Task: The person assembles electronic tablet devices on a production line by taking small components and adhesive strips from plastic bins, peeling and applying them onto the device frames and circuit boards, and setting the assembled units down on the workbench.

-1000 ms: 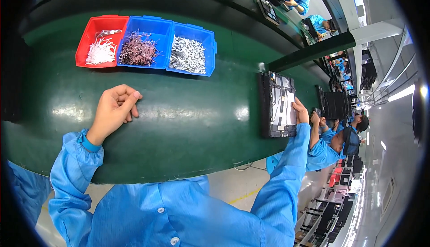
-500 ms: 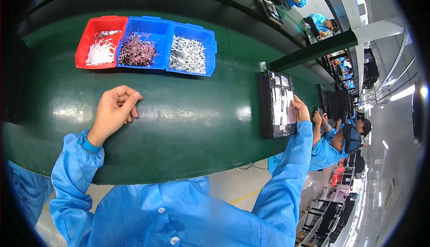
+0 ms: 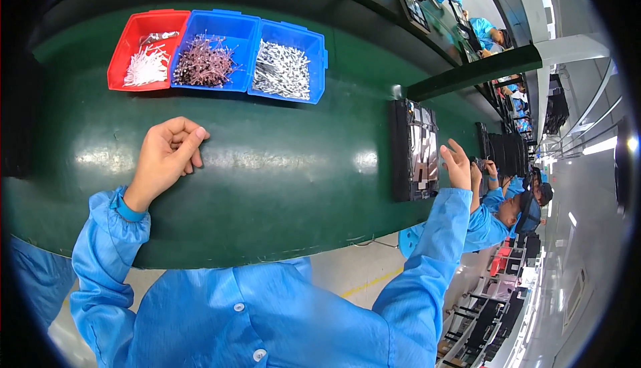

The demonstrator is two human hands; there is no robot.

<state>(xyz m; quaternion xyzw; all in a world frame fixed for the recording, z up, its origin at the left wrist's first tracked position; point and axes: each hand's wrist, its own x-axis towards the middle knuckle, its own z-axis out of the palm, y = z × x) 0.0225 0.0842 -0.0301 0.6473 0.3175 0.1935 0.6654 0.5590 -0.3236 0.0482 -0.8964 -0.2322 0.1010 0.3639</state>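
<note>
On green tabletop (image 3: 280,188): left hand (image 3: 167,157) rests loosely curled, fingers folded in, holding nothing visible. Right hand (image 3: 457,164) open, fingers spread, touching near edge of dark panel assembly (image 3: 414,151) at right. Red bin (image 3: 143,51) and two blue bins (image 3: 254,57) of small parts sit at far side.

The right hand (image 3: 457,163) now lifts off the dark board (image 3: 414,149) with fingers spread. The board sits nearer the belt's right edge.

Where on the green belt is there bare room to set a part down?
The belt is bare between the left hand and the black board, and below the bins. It is crowded at the right hand by the board.
</note>
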